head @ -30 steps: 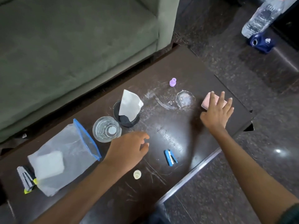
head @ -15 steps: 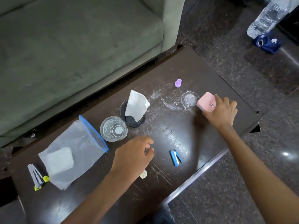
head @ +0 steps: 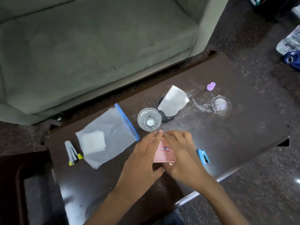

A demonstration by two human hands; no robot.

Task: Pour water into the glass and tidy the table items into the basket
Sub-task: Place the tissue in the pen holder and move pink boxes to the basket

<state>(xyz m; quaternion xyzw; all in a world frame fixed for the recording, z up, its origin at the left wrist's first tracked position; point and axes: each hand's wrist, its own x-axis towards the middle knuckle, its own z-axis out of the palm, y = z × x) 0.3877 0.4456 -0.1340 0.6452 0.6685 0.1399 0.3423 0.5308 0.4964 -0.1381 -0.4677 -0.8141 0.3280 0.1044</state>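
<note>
ahead: glass (head: 149, 119) | left: zip bag (head: 107, 135) | right: blue stapler (head: 203, 155) | open: table (head: 235, 140) right half

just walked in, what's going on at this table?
A person holds a small pink box between left hand and right hand, low over the dark wooden table, just in front of a clear drinking glass. Nothing touches the clear zip bag with a blue seal, the black cup holding white tissue or the small blue tool. A plastic water bottle is on the floor at right. No basket is in view.
</note>
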